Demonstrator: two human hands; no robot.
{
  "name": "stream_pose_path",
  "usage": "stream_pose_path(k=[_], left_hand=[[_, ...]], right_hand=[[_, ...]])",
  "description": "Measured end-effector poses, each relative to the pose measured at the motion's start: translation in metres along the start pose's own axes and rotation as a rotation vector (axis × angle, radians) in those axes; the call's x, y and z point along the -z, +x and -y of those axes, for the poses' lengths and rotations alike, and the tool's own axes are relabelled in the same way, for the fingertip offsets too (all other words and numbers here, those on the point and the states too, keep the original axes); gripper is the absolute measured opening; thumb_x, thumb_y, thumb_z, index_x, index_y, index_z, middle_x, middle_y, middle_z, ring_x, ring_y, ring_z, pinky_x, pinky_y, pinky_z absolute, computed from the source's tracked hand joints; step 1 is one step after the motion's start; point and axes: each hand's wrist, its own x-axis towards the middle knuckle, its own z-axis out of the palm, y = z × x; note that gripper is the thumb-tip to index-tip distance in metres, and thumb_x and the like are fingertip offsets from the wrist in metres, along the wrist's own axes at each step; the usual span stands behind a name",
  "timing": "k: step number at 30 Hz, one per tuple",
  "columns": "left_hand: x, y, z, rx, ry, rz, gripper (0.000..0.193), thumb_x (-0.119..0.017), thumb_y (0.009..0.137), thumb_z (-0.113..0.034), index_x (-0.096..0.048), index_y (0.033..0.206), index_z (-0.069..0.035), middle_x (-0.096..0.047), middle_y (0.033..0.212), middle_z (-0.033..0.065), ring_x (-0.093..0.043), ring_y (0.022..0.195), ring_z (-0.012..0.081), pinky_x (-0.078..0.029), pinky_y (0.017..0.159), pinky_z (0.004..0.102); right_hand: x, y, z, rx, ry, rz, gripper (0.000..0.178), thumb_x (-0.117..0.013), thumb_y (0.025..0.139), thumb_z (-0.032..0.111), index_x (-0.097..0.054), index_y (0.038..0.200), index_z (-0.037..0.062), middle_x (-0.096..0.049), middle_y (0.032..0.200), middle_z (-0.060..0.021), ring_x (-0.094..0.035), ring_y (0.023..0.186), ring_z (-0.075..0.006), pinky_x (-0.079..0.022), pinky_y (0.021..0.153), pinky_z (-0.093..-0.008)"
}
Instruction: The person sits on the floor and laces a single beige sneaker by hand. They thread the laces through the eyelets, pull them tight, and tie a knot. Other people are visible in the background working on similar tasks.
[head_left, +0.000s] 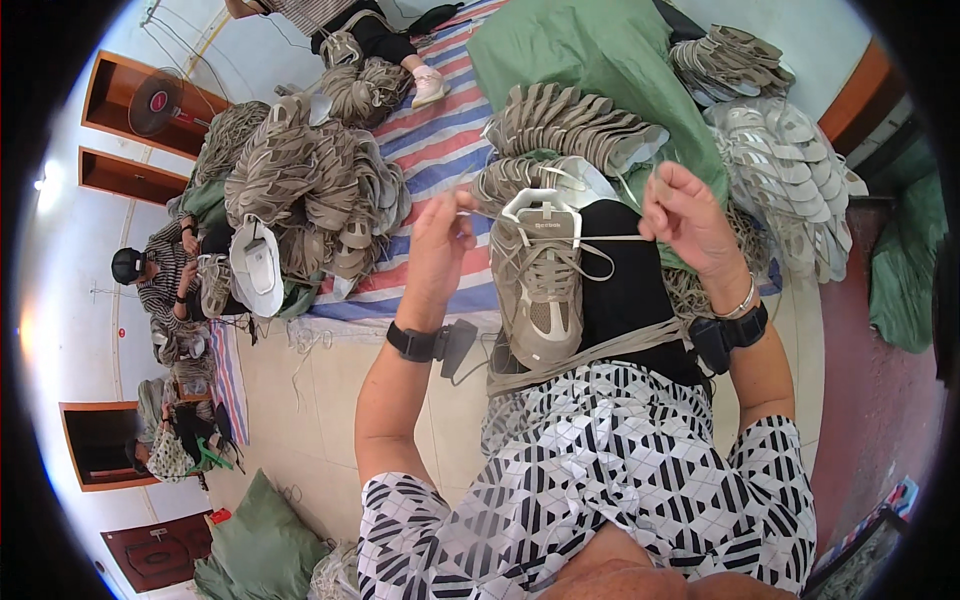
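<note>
A beige-brown shoe upper (pixel 540 290) with a white lining rests on my lap, toe toward me, its front laced in a crisscross. My right hand (pixel 690 218) is raised to the right of it, thumb and fingers pinched on a pale shoelace (pixel 622 238) drawn taut sideways from the upper's top. One loop of lace hangs below that line. To the left of the upper, my left hand (pixel 438 245) is also raised, its fingers closed in a pinch on the lace's other side; the thin strand there is hard to see. Both wrists wear black devices.
Ahead, nested shoe uppers (pixel 570 130) lie by a green sack (pixel 585 50) on a striped sheet (pixel 440 150). More uppers are heaped at left (pixel 310 180) and in clear plastic at right (pixel 785 180). Loose laces (pixel 610 352) cross my lap. Other people sit at the left and far side.
</note>
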Motion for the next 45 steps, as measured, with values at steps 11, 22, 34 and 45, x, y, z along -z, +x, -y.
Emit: stream_pose_path(k=[11,22,34,45], left_hand=[[0.044,0.005,0.044,0.004,-0.309,-0.227,0.018,-0.051,0.097,-0.024,-0.059,0.095,-0.008,-0.065,0.095,0.006,-0.062,0.096,0.0194,-0.049,0.089,0.0415],[0.043,0.008,0.018,-0.182,0.167,-0.354,0.021,-0.046,0.099,-0.02,-0.058,0.094,-0.004,-0.065,0.087,0.0039,-0.048,0.061,0.0049,-0.043,0.061,0.0239],[0.004,-0.011,0.06,-0.111,0.662,-0.004,0.027,-0.055,0.096,-0.022,-0.063,0.081,-0.001,-0.059,0.072,-0.0017,-0.049,0.066,0.0044,-0.039,0.062,0.0196],[0.015,-0.016,0.066,-0.071,0.601,-0.096,0.017,-0.059,0.093,-0.016,-0.067,0.094,0.0,-0.065,0.081,-0.0003,-0.054,0.067,0.0041,-0.043,0.06,0.0191]], right_hand=[[0.006,0.016,-0.072,0.04,-1.104,-0.244,0.013,-0.061,0.084,0.016,-0.062,0.082,0.0035,-0.062,0.067,-0.0107,-0.062,0.062,-0.0204,-0.047,0.058,-0.0338],[0.005,0.004,-0.095,0.24,-1.329,-0.237,0.005,-0.064,0.079,0.014,-0.067,0.081,0.0109,-0.059,0.072,-0.0054,-0.06,0.07,-0.0265,-0.047,0.065,-0.0372],[0.009,0.011,-0.097,0.392,-1.613,-0.012,0.005,-0.065,0.079,0.017,-0.063,0.079,0.0124,-0.056,0.073,-0.0023,-0.057,0.076,-0.0208,-0.038,0.072,-0.0353],[-0.003,0.022,-0.097,0.476,-1.697,0.052,0.008,-0.063,0.079,0.014,-0.06,0.075,0.0092,-0.057,0.073,-0.0028,-0.057,0.075,-0.0208,-0.038,0.069,-0.0357]])
